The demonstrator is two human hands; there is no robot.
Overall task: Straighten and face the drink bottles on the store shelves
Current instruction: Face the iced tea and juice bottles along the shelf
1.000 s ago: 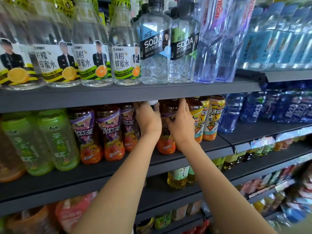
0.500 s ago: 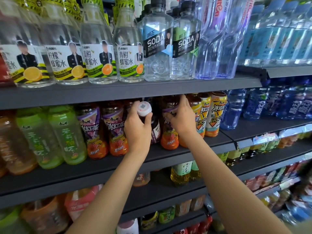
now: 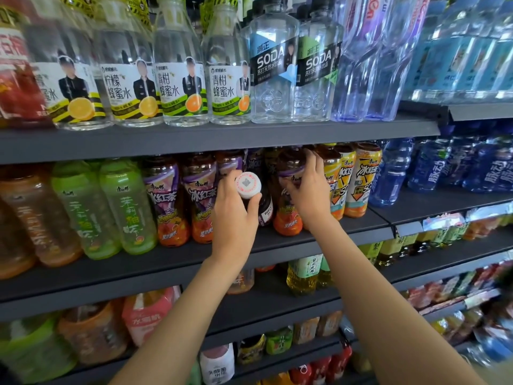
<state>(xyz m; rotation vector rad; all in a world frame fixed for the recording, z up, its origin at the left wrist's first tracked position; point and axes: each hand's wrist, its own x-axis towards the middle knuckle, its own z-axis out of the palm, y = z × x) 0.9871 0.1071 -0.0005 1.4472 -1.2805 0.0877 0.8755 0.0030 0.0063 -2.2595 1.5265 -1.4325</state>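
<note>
A row of purple-labelled iced tea bottles stands on the middle shelf (image 3: 277, 240). My left hand (image 3: 234, 218) grips one dark tea bottle (image 3: 265, 207) by its neck, just under the white cap (image 3: 248, 185); the bottle leans out toward me, cap first. My right hand (image 3: 311, 194) has its fingers curled round the neighbouring purple-labelled tea bottle (image 3: 287, 215), which stands upright on the shelf. Two more purple tea bottles (image 3: 172, 201) stand to the left, labels facing out.
Green tea bottles (image 3: 122, 207) stand left of the purple ones, yellow-labelled tea bottles (image 3: 358, 179) and blue drinks (image 3: 441, 165) to the right. The shelf above (image 3: 222, 140) carries clear honey-water and soda bottles close over my hands. Lower shelves hold more drinks.
My left hand has drawn the white-capped bottle out from the back of the row and tilted it toward me. My right hand has stayed on the neighbouring bottle. The view has moved closer.
</note>
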